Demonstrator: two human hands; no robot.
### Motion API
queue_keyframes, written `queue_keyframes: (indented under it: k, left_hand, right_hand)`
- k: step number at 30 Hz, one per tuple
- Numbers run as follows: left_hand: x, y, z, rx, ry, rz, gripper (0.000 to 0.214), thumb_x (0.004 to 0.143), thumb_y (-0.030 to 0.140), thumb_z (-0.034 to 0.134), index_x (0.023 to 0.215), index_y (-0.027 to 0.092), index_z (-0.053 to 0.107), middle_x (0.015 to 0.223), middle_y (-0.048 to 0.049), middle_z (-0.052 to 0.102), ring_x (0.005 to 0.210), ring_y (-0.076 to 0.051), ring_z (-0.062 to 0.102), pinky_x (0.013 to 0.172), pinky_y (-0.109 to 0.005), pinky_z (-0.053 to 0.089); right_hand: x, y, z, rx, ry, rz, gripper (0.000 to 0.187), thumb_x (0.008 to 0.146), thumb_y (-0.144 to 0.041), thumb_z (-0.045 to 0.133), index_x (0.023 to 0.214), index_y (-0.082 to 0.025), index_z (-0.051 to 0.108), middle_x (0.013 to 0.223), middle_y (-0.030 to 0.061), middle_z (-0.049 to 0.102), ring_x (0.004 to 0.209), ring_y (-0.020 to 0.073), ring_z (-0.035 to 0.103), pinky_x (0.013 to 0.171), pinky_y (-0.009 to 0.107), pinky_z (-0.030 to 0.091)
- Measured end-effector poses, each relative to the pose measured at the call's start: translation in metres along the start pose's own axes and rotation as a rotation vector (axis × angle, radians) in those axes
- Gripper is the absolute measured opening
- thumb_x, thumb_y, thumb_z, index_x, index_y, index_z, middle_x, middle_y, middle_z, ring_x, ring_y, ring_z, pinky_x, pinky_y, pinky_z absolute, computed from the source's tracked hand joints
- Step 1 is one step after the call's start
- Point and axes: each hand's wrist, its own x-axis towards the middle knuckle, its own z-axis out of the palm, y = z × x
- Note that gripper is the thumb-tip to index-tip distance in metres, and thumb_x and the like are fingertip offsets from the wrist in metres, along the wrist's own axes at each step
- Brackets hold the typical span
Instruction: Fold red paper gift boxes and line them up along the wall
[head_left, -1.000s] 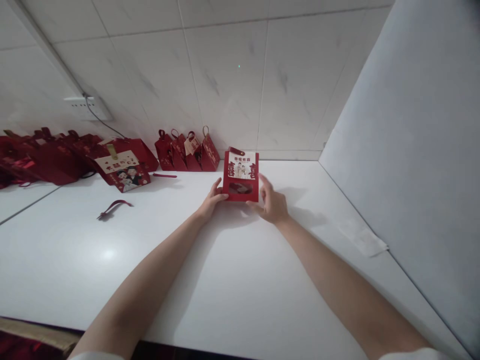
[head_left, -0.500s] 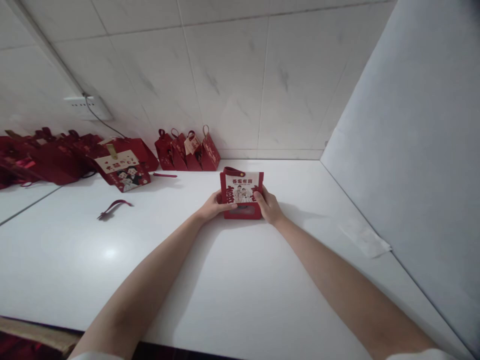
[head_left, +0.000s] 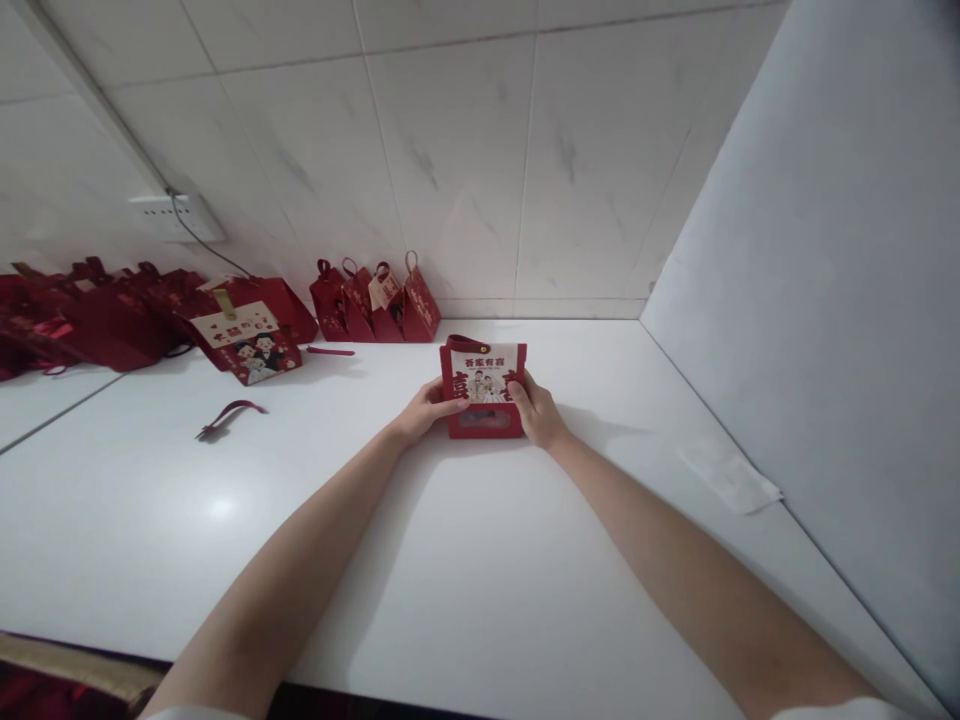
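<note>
A small red gift box (head_left: 482,385) with a cream printed panel and a red strap on top stands on the white counter (head_left: 465,560) in front of me. My left hand (head_left: 426,410) grips its left side, thumb across the front. My right hand (head_left: 537,412) grips its right side, thumb on the front face. Both hands are closed on the box.
A row of small red folded boxes (head_left: 375,300) stands against the tiled wall. Flat red boxes (head_left: 247,340) pile up at the far left, with a loose red ribbon (head_left: 225,412) near them. A white paper scrap (head_left: 731,478) lies by the right wall panel.
The box has come down and toward me from a raised, tilted position. My right hand, open beside it a second ago, has closed on its right side. Little differs over the last half second.
</note>
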Motion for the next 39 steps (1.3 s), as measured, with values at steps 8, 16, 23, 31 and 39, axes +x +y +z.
queue_keyframes:
  k: [8,16,23,31,39]
  left_hand:
    - [0.000,0.001,0.000,-0.014,-0.002,-0.010,0.048,0.071,0.028,0.074,0.115,0.014,0.063,0.117,-0.0133,0.065,0.109,-0.031,0.060,0.097,-0.046,0.047]
    - [0.000,0.001,-0.001,-0.040,-0.005,-0.036,0.046,0.071,0.028,0.074,0.113,0.014,0.064,0.118,-0.0139,0.065,0.107,-0.031,0.062,0.096,-0.047,0.047]
    - [-0.001,0.000,-0.003,-0.041,-0.010,-0.046,0.045,0.071,0.027,0.073,0.113,0.013,0.064,0.117,-0.0137,0.065,0.106,-0.030,0.062,0.098,-0.048,0.045]
    - [0.002,0.004,-0.003,0.008,-0.050,-0.041,0.046,0.071,0.028,0.074,0.112,0.012,0.064,0.115,-0.0132,0.066,0.105,-0.029,0.062,0.096,-0.044,0.046]
    - [0.002,0.005,0.000,0.024,-0.045,-0.058,0.044,0.070,0.030,0.075,0.108,0.011,0.065,0.111,-0.0129,0.068,0.099,-0.026,0.064,0.090,-0.039,0.049]
  right_hand:
    - [0.000,0.000,-0.001,-0.028,0.015,0.001,0.046,0.093,-0.052,0.037,0.122,-0.021,0.053,0.115,0.0070,0.067,0.107,0.0241,0.063,0.091,0.039,0.051]
    - [0.000,-0.003,-0.001,-0.018,0.015,0.003,0.045,0.092,-0.052,0.038,0.121,-0.021,0.054,0.115,0.0072,0.067,0.107,0.0242,0.062,0.091,0.039,0.050]
    - [-0.002,0.001,0.000,-0.027,0.011,-0.017,0.043,0.092,-0.053,0.036,0.119,-0.022,0.050,0.111,0.0072,0.068,0.101,0.0237,0.064,0.086,0.038,0.052]
    - [0.027,-0.085,-0.013,-0.381,0.144,-0.366,0.040,0.091,-0.041,0.048,0.126,-0.024,0.042,0.125,0.0097,0.057,0.115,0.0231,0.055,0.101,0.043,0.040]
    - [0.057,-0.122,-0.006,-0.458,-0.098,-0.251,0.037,0.083,-0.013,0.055,0.118,-0.025,0.054,0.096,0.0026,0.070,0.088,0.0195,0.066,0.084,0.039,0.051]
